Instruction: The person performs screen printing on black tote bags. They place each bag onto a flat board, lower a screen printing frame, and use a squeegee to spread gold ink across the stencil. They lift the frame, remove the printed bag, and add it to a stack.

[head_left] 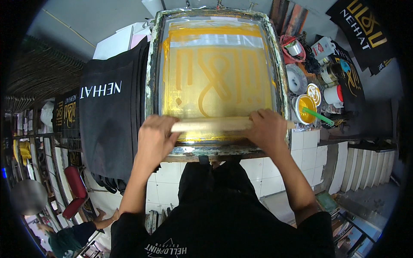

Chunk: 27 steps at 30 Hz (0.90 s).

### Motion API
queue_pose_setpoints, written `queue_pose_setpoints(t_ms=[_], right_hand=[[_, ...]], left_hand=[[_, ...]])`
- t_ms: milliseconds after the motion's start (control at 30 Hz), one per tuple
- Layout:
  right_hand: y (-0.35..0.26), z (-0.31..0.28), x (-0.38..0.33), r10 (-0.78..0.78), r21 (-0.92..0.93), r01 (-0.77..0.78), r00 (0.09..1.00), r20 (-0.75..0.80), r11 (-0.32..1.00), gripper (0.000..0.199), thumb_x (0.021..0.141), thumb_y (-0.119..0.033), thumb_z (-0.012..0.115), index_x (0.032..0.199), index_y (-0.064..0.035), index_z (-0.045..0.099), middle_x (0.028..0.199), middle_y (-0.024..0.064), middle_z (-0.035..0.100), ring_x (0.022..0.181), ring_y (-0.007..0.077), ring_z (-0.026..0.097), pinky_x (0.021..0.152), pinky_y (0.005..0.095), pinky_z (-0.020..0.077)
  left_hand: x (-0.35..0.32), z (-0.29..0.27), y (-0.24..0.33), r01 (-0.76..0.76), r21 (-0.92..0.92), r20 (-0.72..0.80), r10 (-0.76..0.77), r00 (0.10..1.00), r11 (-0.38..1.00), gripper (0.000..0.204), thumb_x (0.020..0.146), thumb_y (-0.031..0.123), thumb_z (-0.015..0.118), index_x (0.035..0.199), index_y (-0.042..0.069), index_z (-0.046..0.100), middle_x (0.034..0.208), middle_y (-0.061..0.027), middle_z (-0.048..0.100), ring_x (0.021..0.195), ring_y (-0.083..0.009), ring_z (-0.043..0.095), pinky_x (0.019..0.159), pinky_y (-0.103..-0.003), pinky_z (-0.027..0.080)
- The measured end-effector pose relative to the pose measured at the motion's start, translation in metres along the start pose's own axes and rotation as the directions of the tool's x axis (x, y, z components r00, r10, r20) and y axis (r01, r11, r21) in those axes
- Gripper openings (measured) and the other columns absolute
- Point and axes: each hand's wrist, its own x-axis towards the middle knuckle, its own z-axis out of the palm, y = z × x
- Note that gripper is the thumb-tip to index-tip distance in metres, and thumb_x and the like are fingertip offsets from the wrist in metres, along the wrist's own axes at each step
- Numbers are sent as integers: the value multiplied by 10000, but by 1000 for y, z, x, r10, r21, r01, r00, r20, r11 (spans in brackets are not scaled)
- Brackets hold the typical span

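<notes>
At my far left stand dark stacked racks (41,79), with a red chair (76,189) nearer to me and, below it, a co-worker (73,236) in a dark top, one arm stretched toward the right. Next comes a pile of black cloth pieces (109,124) with white lettering, hanging down just beside the printing frame. My left hand (157,133) is wrapped around the left end of a pale bar-shaped squeegee (211,124), knuckles up. The squeegee lies crosswise over the near part of the screen (217,81), a little blurred, with bright yellow ink (193,139) on my side of it. Beyond it the mesh is smeared yellow and shows a darker looping design, all inside the worn, paint-crusted frame (151,77). My right hand (269,129) grasps the squeegee near its other end, fingers curled over the top, a short stub poking out past it. Right of the frame sits a white tub (296,112) of yellow ink, a green spatula (318,116) leaning out of it, then a red-lidded white container (332,95). At the upper right hangs black cloth with a gold design (363,32).
</notes>
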Motion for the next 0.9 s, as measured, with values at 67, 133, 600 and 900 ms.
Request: queue_pose_setpoints(t_ms=[67,133,600,900], right_hand=[[-8,-2,-22,22,7,-23,996,89,1000,447,628,-445,854,794,-76,665,783,76,635,780,290,669,655,436,541],[-14,-2,-37,1,17,-2,999,32,1000,375,624,-335,834,832,-77,659,827,70,630,819,278,659,683,421,529],[-20,-66,-28,-81,47,112,901,-425,993,289,607,-120,711,896,-98,716,974,70,721,881,254,700,768,389,529],[-5,-234,125,-91,-223,-51,807,-584,974,348,796,-411,828,896,-85,761,801,103,709,753,348,686,689,397,532]], left_hand=[[-21,2,6,-31,12,-25,31,999,999,294,712,51,821,992,25,736,927,-142,726,881,-332,675,828,-438,520],[-37,8,5,-50,23,-24,51,998,998,384,669,19,832,1036,23,721,958,-142,730,884,-327,676,847,-429,521],[-81,3,-35,-80,18,-582,75,810,997,1537,537,666,930,1640,53,52,1662,-268,250,1552,-412,243,1269,-605,89],[33,19,-97,301,-428,-374,-471,799,852,754,1028,389,620,1545,-79,332,1570,-301,406,1445,-362,448,1166,-412,386]])
